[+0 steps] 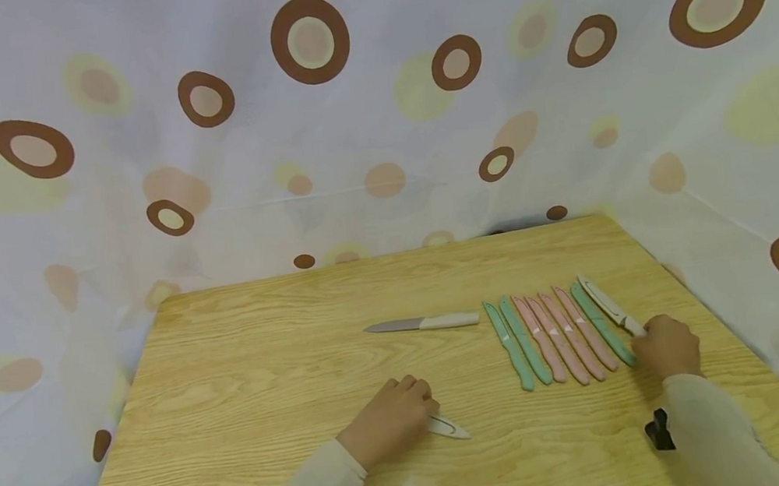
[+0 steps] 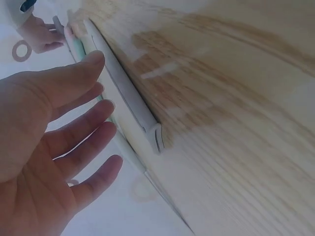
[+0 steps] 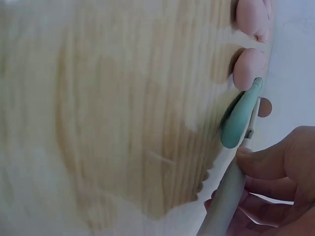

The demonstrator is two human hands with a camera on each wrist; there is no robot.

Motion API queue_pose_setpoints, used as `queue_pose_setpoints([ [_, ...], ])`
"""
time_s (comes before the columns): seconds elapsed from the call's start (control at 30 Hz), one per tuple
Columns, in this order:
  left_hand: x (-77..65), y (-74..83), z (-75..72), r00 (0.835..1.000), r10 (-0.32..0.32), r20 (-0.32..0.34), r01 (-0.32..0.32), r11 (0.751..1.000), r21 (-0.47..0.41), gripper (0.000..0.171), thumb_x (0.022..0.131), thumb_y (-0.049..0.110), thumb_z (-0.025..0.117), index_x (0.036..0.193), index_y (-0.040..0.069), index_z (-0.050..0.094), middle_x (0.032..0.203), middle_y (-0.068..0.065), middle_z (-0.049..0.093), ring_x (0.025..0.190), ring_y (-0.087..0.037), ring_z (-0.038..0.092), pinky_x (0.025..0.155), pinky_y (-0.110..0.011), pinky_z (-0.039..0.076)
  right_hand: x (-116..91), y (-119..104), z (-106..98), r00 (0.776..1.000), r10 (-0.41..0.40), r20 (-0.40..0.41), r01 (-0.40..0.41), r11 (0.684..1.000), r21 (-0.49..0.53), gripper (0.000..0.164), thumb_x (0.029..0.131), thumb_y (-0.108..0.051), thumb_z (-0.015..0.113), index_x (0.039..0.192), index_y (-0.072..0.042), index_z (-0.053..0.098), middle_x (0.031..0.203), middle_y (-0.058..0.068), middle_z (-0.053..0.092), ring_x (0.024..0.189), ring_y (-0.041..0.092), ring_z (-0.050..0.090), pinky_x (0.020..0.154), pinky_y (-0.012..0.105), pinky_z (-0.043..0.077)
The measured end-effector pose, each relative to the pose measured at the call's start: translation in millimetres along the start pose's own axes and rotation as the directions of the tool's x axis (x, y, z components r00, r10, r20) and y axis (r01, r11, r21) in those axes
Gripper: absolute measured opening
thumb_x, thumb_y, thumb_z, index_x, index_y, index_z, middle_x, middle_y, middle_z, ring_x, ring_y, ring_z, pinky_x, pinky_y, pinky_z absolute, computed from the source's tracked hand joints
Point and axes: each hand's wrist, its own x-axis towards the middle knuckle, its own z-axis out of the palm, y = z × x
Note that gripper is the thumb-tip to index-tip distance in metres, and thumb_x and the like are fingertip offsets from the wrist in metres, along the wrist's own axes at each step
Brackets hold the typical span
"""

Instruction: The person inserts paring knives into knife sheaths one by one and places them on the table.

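Observation:
My right hand (image 1: 669, 347) grips the white handle of a knife whose blade is in a white sheath (image 1: 605, 299), at the right end of a row of knives. In the right wrist view, the thumb presses on this white handle (image 3: 227, 194) and the fingers curl beneath it. My left hand (image 1: 394, 420) is beside a loose white blade sheath (image 2: 125, 83) lying on the table. Its fingers (image 2: 83, 125) are relaxed and apart from the sheath in the left wrist view. Farther back lies a white-handled knife (image 1: 449, 320) with its grey blade bare, pointing left.
Left of the right hand lie sheathed knives side by side: green ones (image 1: 510, 346) at the left, several pink ones (image 1: 568, 338) in the middle, and one green knife (image 1: 601, 323) beside the white one. A patterned curtain (image 1: 380, 142) surrounds the wooden table (image 1: 246, 366) at the back and sides.

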Motion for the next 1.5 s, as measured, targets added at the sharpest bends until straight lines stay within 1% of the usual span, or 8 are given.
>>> queue_pose_setpoints([
  [0.23,1.1,2.3,-3.1,1.000,0.017,-0.023,-0.016,0.998,0.057,0.009,0.092,0.025,0.066,0.096,0.018,0.070,0.092,0.005,0.063,0.083,-0.010,0.054,0.073,-0.022,0.050,2.0,-2.9,1.7,1.000,0.017,0.018,-0.017,1.000,0.012,0.021,0.082,-0.006,0.050,0.068,0.006,0.061,0.055,0.009,0.055,0.048,0.022,0.046,0.041,0.034,0.037],
  [0.7,6.6,2.9,-1.7,0.999,0.000,0.048,-0.005,0.996,0.091,0.012,0.090,0.028,0.068,0.095,0.017,0.070,0.086,0.006,0.061,0.074,-0.007,0.051,0.066,-0.017,0.046,3.2,-1.4,-1.0,0.998,0.023,0.066,-0.021,0.999,-0.031,0.021,0.082,-0.006,0.051,0.062,0.001,0.055,0.053,0.005,0.049,0.047,0.020,0.044,0.040,0.032,0.037],
  [0.83,6.4,4.5,-3.1,0.997,0.036,0.064,-0.045,0.987,0.152,0.009,0.091,0.023,0.066,0.091,0.015,0.070,0.083,0.005,0.060,0.070,-0.006,0.049,0.064,-0.015,0.046,5.2,-4.5,-3.7,0.995,0.010,0.096,-0.004,0.998,-0.064,0.018,0.083,-0.006,0.053,0.079,0.012,0.050,0.063,0.018,0.052,0.054,0.030,0.050,0.045,0.040,0.042],
  [0.97,4.9,5.7,-5.2,0.994,0.069,0.089,-0.087,0.972,0.220,0.006,0.092,0.017,0.065,0.088,0.015,0.068,0.080,0.006,0.057,0.067,-0.006,0.044,0.060,-0.015,0.043,7.6,-9.7,-3.0,0.996,-0.029,0.085,0.036,0.996,-0.078,0.050,0.084,-0.003,0.055,0.116,0.029,0.033,0.090,0.043,0.051,0.072,0.052,0.055,0.057,0.058,0.048],
  [1.1,3.5,5.9,-7.2,0.990,0.085,0.114,-0.110,0.966,0.235,0.004,0.092,0.016,0.065,0.091,0.014,0.067,0.083,0.005,0.056,0.070,-0.007,0.047,0.063,-0.016,0.046,8.1,-19.1,0.4,0.997,-0.059,0.042,0.063,0.994,-0.087,0.066,0.085,0.000,0.055,0.132,0.028,0.018,0.106,0.052,0.042,0.078,0.061,0.051,0.058,0.063,0.047],
  [1.23,2.2,4.7,-6.6,0.988,0.102,0.113,-0.126,0.964,0.233,0.006,0.092,0.019,0.064,0.092,0.015,0.067,0.084,0.006,0.058,0.071,-0.007,0.048,0.063,-0.016,0.046,8.5,-36.1,5.1,0.994,-0.113,0.000,0.112,0.986,-0.127,0.065,0.087,-0.001,0.054,0.137,0.023,0.019,0.115,0.051,0.040,0.086,0.063,0.050,0.059,0.064,0.047],
  [1.33,0.7,1.1,-4.6,0.991,0.099,0.087,-0.114,0.973,0.200,0.011,0.092,0.025,0.064,0.089,0.015,0.066,0.080,0.007,0.058,0.068,-0.006,0.047,0.061,-0.016,0.044,8.5,-55.8,12.7,0.968,-0.238,-0.076,0.222,0.960,-0.172,0.060,0.086,-0.002,0.059,0.134,0.020,0.032,0.115,0.048,0.045,0.091,0.062,0.051,0.064,0.066,0.048],
  [1.5,-1.9,-11.1,-5.5,0.998,0.058,0.007,-0.058,0.995,0.075,0.015,0.090,0.027,0.063,0.081,0.014,0.063,0.074,0.006,0.056,0.063,-0.006,0.043,0.059,-0.018,0.042,7.5,-102.5,29.9,0.880,-0.450,-0.150,0.419,0.886,-0.197,0.042,0.081,0.000,0.069,0.119,0.014,0.056,0.107,0.037,0.058,0.092,0.053,0.058,0.074,0.062,0.051],
])
